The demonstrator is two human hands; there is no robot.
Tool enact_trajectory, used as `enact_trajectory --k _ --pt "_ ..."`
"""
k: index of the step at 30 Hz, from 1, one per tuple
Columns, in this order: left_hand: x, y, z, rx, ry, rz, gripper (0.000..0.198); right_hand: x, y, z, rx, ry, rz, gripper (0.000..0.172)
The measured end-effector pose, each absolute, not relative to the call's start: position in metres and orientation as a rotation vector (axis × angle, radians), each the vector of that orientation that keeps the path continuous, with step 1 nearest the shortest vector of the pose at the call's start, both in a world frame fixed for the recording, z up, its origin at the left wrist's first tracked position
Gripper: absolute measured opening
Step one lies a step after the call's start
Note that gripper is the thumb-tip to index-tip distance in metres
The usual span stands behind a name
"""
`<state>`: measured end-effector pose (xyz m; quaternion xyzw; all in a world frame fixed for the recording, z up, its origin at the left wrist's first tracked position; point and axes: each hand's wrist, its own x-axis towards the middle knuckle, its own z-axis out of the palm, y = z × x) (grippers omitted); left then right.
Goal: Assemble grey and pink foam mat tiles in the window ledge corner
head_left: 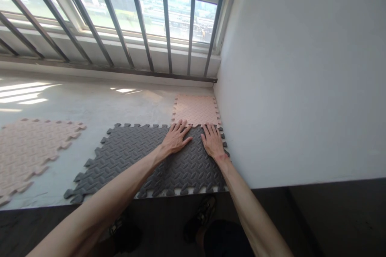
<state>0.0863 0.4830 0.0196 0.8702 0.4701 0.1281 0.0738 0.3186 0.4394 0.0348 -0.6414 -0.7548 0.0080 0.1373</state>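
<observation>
My left hand [177, 138] lies with spread fingers on the dark grey foam mat [129, 148], its fingertips at the seam with a pink foam mat [196, 109]. My right hand [212, 140] rests flat on the grey mat's right part, fingers also reaching the seam. Both mats have a raised tread pattern and toothed puzzle edges. The pink one sits behind the grey, in the corner by the wall. Part of the seam is hidden under my fingers.
Another pink foam mat [33, 152] lies apart at the left on the pale ledge [99, 104]. A white wall [301, 80] rises at the right. Metal bars [138, 20] stand before a window at the back. Below the ledge's front edge, a shoe [206, 211] shows on the dark floor.
</observation>
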Motion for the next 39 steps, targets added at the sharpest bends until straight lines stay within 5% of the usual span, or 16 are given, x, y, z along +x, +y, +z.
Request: enact_trajectory --k 23,29,34,39 --pt "0.082 0.466 0.018 2.490 1.557 0.395 0.099 0.307 0.444 0.022 -2.124 -1.975 0.099 0.078" --pt "0.064 0.455 0.040 2.429 1.482 0.149 0.089 0.284 0.422 0.024 -2.190 -1.955 0.132 0.086" --pt "0.051 0.401 0.039 2.385 1.514 0.129 0.103 0.269 0.367 0.021 -2.101 -1.975 0.029 0.079" --pt "0.025 0.314 0.025 2.424 1.542 0.370 0.096 0.257 0.302 0.017 -2.012 -1.954 -0.004 0.071"
